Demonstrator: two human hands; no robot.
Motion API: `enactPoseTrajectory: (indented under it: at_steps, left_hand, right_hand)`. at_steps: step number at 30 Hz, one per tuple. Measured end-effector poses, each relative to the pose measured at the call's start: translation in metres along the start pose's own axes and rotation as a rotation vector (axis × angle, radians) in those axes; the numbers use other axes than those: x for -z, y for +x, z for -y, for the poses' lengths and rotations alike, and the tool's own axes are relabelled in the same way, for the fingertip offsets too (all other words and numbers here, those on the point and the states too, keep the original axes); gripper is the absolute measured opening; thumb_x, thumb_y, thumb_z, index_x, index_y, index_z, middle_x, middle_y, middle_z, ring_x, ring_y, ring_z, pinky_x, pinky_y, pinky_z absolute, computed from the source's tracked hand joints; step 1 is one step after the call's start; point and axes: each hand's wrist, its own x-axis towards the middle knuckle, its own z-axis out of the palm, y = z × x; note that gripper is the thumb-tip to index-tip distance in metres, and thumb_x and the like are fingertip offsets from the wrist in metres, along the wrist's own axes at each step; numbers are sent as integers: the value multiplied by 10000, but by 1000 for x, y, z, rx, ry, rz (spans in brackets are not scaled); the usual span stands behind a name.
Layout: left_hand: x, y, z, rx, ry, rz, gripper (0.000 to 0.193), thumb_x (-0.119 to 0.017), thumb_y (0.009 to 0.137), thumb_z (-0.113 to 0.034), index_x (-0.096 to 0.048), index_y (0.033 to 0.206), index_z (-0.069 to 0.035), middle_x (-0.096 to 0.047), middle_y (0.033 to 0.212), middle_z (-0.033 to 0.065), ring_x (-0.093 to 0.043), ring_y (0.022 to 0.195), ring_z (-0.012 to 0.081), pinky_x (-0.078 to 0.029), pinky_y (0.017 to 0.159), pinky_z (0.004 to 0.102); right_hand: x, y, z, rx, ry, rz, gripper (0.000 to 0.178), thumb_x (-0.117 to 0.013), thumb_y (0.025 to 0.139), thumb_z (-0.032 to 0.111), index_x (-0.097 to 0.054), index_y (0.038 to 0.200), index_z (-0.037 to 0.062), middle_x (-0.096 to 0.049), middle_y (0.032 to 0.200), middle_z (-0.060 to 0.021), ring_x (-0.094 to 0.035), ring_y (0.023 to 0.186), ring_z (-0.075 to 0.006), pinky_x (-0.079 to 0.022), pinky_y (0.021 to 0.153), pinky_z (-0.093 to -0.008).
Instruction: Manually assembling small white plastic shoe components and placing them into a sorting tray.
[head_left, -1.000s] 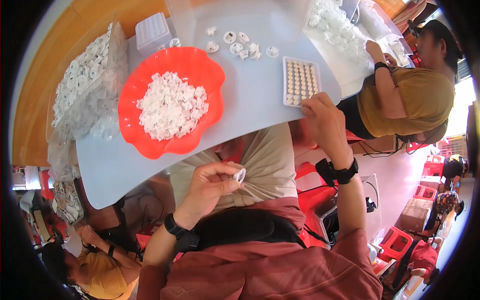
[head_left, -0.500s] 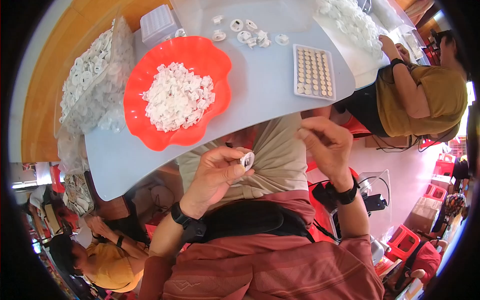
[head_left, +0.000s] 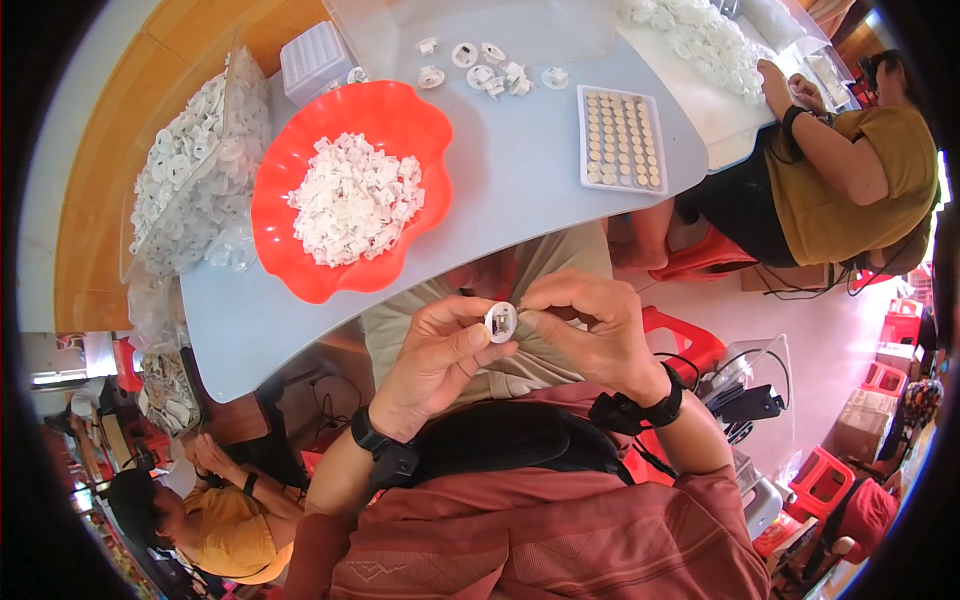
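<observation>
Over my lap, my left hand (head_left: 437,352) pinches a small round white plastic part (head_left: 501,322) between thumb and fingers. Its face is turned up and shows a recess with dark and metallic bits inside. Close against the part's right edge is my right hand (head_left: 597,330), thumb and forefinger pressed together. Whatever sits between those fingertips is too small to make out. Beyond my hands, a red scalloped bowl (head_left: 424,112) on the table holds a heap of small white plastic pieces (head_left: 358,200).
On the grey-blue table (head_left: 510,170) stands a white tray (head_left: 622,186) of cream discs in rows. Several loose round white parts (head_left: 481,76) lie at the back, beside a stacked clear box (head_left: 315,60). Bags of white parts (head_left: 185,150) crowd the left. A co-worker (head_left: 840,180) sits at right, another lower left.
My right hand has come down and left, from beside the table edge to the white part. The left hand has turned the part's face more upward.
</observation>
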Motion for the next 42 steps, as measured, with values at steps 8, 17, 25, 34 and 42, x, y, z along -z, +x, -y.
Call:
enactPoseTrajectory:
  at_steps: [8, 17, 25, 34, 42]
  left_hand:
    - [-2, 0, 5, -3, -43, -11, 205, -627, 939, -28, -665, 1139, -49, -678, 1116, 108, -676, 1025, 218, -601, 903, 382]
    - [-5, 2, 9, 9, -12, -33, 198, -614, 948, -26, -662, 1139, -42, -672, 1131, 107, -674, 1025, 210, -603, 897, 375]
    - [-6, 1, 10, 10, 28, -58, 211, -620, 947, -37, -661, 1154, -38, -672, 1141, 105, -670, 1033, 205, -601, 894, 368]
    - [-9, 0, 11, 16, 80, -79, 219, -627, 944, -42, -659, 1159, -27, -674, 1144, 110, -673, 1023, 203, -596, 902, 373]
    - [-9, -1, 15, 18, 130, -101, 227, -639, 938, -48, -657, 1163, -20, -680, 1124, 106, -680, 1004, 196, -594, 899, 368]
  right_hand:
    - [-4, -3, -3, 157, -192, -30, 183, -692, 802, -50, -695, 973, 15, -679, 905, -125, -678, 771, -263, -535, 650, -315]
    - [-6, -8, -10, 238, -211, -90, 189, -716, 754, -49, -685, 924, 27, -698, 917, -99, -684, 793, -248, -551, 653, -319]
    - [-4, -10, -13, 351, -310, -68, 227, -714, 719, -69, -686, 910, 52, -701, 891, -77, -678, 790, -259, -552, 665, -338]
    - [-5, -16, -14, 360, -327, -83, 223, -707, 708, -62, -685, 893, 60, -701, 899, -70, -678, 791, -256, -555, 675, -341]
    - [-3, -18, -18, 364, -326, -49, 226, -714, 705, -45, -679, 896, 70, -698, 910, -67, -673, 798, -255, -546, 680, -342]
